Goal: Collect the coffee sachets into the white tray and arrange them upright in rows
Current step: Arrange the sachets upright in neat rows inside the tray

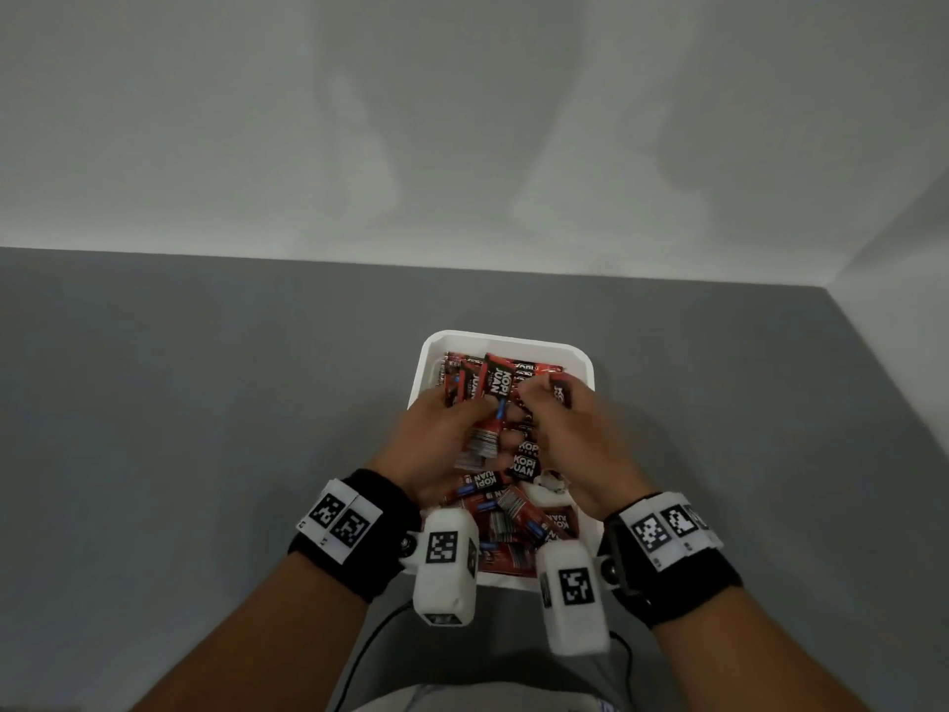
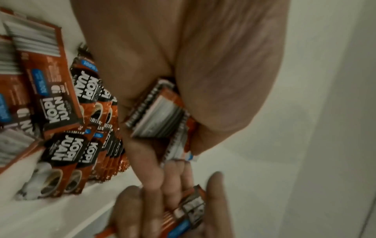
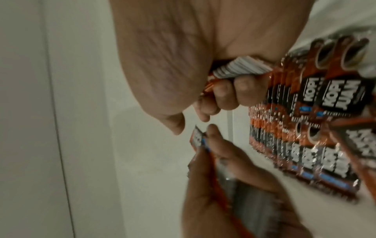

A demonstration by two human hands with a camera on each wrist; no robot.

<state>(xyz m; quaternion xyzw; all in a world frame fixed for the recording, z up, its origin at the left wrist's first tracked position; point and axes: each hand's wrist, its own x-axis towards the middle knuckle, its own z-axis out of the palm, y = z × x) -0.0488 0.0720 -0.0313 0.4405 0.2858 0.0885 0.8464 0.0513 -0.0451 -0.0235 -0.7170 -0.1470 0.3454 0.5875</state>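
Note:
The white tray (image 1: pixel 506 339) stands on the grey table and holds many red-and-black coffee sachets. Upright sachets (image 1: pixel 462 375) fill its far end, and loose ones (image 1: pixel 513 521) lie flat at the near end. Both hands are over the tray's middle. My left hand (image 1: pixel 477 418) grips a small bundle of sachets (image 2: pixel 158 116), their barcoded backs showing. My right hand (image 1: pixel 539 398) grips another sachet bundle (image 3: pixel 240 67). In the right wrist view, rows of upright sachets (image 3: pixel 305 128) stand close beside the fingers. The hands almost touch each other.
The grey table (image 1: pixel 205 403) stretches to the left and right of the tray. A white wall (image 1: pixel 462 120) closes the far side and turns a corner at the right. Black cables (image 1: pixel 369 639) hang at the near edge, below my wrists.

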